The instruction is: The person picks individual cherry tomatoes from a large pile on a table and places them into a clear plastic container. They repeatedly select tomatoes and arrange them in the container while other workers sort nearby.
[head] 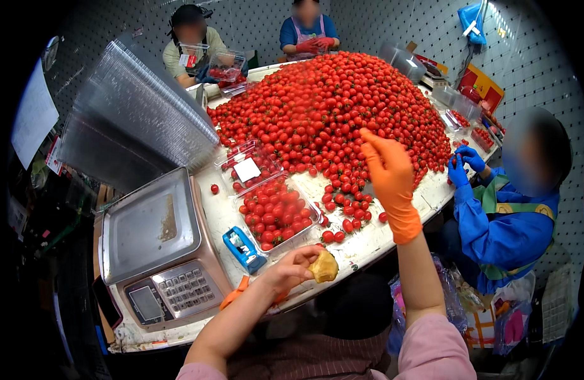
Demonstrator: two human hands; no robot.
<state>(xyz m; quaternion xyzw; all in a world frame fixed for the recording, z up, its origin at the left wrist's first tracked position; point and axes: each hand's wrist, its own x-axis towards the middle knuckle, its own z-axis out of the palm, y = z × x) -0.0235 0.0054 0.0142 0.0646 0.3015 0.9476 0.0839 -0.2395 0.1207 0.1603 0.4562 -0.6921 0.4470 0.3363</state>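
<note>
My left hand (292, 270) is bare and holds a bitten-looking piece of yellow food (324, 267) at the table's front edge. An orange rubber glove (236, 292) lies partly hidden beneath my left wrist. My right hand (391, 175), in another orange glove, is raised in front of a big heap of cherry tomatoes (320, 104). Its fingers are spread a little, and nothing shows between them. Just beyond my left hand sits a clear plastic clamshell box (277, 213) filled with tomatoes, its lid (249, 166) folded back with a white label on it.
A digital scale (154, 237) and a tall stack of clear boxes (140, 109) occupy the left side. Beside the open box lies a small blue plastic device (244, 249). Loose tomatoes (349, 209) are scattered near the front edge. Three people work around the table, one (505, 223) close on the right.
</note>
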